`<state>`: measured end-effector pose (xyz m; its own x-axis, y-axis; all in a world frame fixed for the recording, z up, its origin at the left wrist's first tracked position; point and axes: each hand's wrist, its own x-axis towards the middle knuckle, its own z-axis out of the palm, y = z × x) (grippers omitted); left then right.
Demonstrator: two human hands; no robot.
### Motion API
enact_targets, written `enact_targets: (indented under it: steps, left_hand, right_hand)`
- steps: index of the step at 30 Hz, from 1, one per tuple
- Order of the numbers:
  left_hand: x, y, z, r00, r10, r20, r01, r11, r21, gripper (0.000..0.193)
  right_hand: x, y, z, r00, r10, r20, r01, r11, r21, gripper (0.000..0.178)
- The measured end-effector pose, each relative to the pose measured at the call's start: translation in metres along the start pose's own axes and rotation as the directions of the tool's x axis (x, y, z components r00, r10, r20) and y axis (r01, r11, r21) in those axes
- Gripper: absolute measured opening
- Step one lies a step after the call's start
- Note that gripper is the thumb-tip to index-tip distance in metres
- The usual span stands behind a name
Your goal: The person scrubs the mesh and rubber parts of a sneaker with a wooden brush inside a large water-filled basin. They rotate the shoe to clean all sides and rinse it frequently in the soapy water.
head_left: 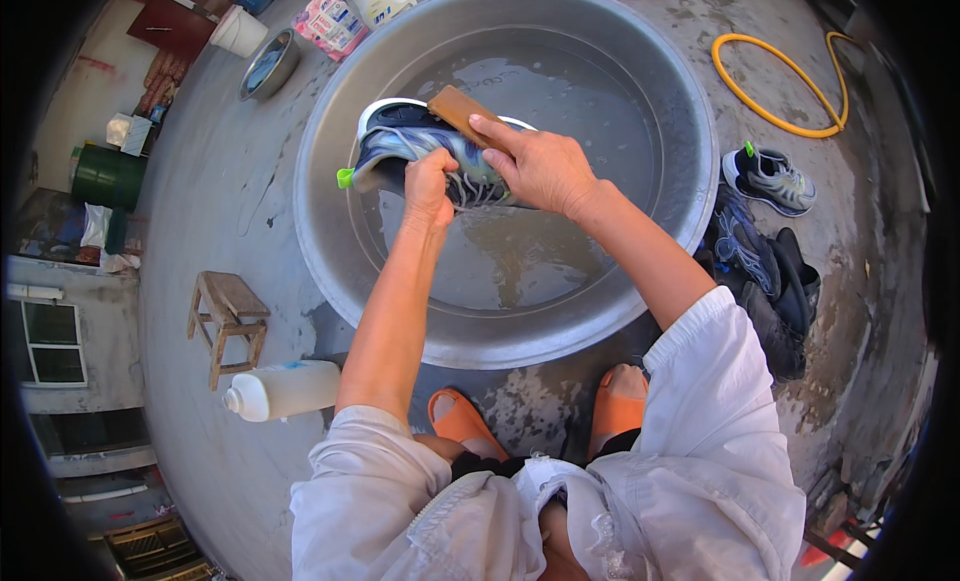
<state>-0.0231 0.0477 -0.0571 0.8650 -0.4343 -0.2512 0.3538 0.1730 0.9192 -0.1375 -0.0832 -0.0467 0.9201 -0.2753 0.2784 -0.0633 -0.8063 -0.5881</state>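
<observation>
Over a large round metal tub (345, 291) of murky water, my left hand (430, 188) is closed on a blue-grey sneaker (400, 144) with grey laces, a white sole and a lime-green heel tab. The shoe lies on its side, its heel toward the left. In my right hand (540, 169) is a wooden-backed brush (463, 111), laid against the upper edge of the shoe near the sole. The brush's bristles are hidden from view. My right fingers cover part of the shoe's toe end.
Right of the tub sit a grey sneaker (772, 179) and a pile of dark shoes (765, 271). A yellow hose (735, 81) curls beyond them. On the left stand a wooden stool (232, 299) and a white bottle (285, 391) on its side. Detergent containers (380, 1) stand behind the tub.
</observation>
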Motion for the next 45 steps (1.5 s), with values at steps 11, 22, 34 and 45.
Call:
enact_targets:
  steps: [11, 22, 34, 45]
  left_hand:
    - [0.015, 0.01, -0.024, 0.999, 0.039, -0.003, -0.039, 0.981, -0.191, 0.027]
    - [0.03, -0.011, -0.028, 0.972, 0.06, -0.225, -0.112, 0.968, -0.226, 0.032]
    - [0.001, -0.025, 0.043, 0.993, -0.071, -0.09, 0.031, 0.922, -0.387, 0.029]
    - [0.007, -0.021, 0.032, 0.999, 0.042, 0.004, -0.038, 0.924, -0.381, 0.032]
  right_hand:
    - [-0.038, 0.105, 0.028, 0.711, 0.683, 0.166, -0.652, 0.729, -0.21, 0.047]
    - [-0.032, 0.092, 0.036, 0.738, 0.623, 0.261, -0.643, 0.766, -0.012, 0.052]
    - [0.013, -0.014, 0.009, 0.844, 0.536, 0.002, -0.517, 0.814, 0.265, 0.047]
    - [0.022, -0.023, 0.007, 0.826, 0.563, 0.023, -0.548, 0.793, 0.265, 0.047]
